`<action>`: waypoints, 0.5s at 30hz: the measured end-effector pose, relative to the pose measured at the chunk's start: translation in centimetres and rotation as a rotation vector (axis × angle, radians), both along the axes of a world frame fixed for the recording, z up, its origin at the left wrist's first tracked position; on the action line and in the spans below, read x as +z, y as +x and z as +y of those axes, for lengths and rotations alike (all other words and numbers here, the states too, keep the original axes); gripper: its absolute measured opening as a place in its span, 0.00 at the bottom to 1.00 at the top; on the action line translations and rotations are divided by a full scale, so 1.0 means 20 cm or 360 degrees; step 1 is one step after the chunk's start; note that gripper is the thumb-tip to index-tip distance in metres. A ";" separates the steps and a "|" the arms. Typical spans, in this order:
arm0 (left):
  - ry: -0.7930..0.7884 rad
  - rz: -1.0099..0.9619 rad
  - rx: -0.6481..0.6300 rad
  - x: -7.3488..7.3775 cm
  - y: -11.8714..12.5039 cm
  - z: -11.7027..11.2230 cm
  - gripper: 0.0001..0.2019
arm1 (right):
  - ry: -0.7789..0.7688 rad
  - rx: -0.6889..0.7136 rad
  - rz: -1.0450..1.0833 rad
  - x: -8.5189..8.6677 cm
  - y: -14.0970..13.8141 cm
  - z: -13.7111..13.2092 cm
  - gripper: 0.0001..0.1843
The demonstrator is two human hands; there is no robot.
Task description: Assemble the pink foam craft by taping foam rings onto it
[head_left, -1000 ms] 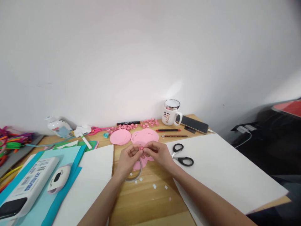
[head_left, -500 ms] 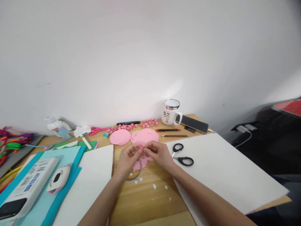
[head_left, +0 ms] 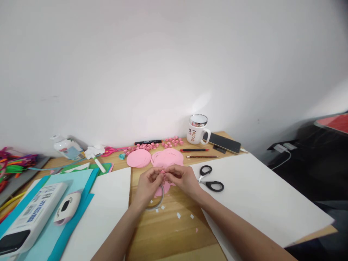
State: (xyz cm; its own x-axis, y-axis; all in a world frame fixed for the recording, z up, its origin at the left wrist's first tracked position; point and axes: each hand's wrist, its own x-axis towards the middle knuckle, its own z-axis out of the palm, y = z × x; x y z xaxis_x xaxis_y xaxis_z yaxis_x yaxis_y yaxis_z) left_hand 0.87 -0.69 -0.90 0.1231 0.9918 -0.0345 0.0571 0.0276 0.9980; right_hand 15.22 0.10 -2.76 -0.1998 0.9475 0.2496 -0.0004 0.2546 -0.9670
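Observation:
Both my hands meet over the middle of the wooden desk (head_left: 174, 232). My left hand (head_left: 148, 185) and my right hand (head_left: 182, 178) pinch a small pink rolled paper piece (head_left: 162, 172) between their fingertips. Under my left hand lies a tape ring (head_left: 157, 201), with a pink paper scrap (head_left: 163, 189) beside it. Pink paper circles (head_left: 154, 158) lie just beyond the hands, and several small pink paper rolls (head_left: 152, 145) sit in a row behind them.
Black scissors (head_left: 210, 179) rest on a white sheet (head_left: 258, 195) to the right. A mug (head_left: 197, 129), phone (head_left: 225, 143), pencils (head_left: 201, 153) and marker (head_left: 148, 142) stand at the back. Left: another white sheet (head_left: 103, 210), blue paper (head_left: 78, 181), a white box (head_left: 32, 214), a punch (head_left: 67, 206).
My fingers have shifted slightly on the pink piece, and the hands sit a little lower in view. Nothing else has moved.

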 end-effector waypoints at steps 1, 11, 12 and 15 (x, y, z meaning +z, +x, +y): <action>-0.0002 0.0000 0.0001 0.00 0.00 0.00 0.11 | 0.0016 0.0002 -0.0013 0.00 0.00 0.00 0.06; 0.0008 0.0026 0.0047 0.00 -0.01 0.00 0.11 | 0.0123 -0.0028 -0.0127 0.00 0.00 -0.01 0.07; 0.0015 0.0042 0.0050 -0.01 -0.01 0.00 0.11 | 0.0120 -0.0030 -0.0127 0.00 0.00 -0.01 0.07; 0.0024 0.0079 0.0053 -0.02 -0.02 0.00 0.11 | 0.0155 -0.0056 -0.0176 0.00 0.01 -0.02 0.06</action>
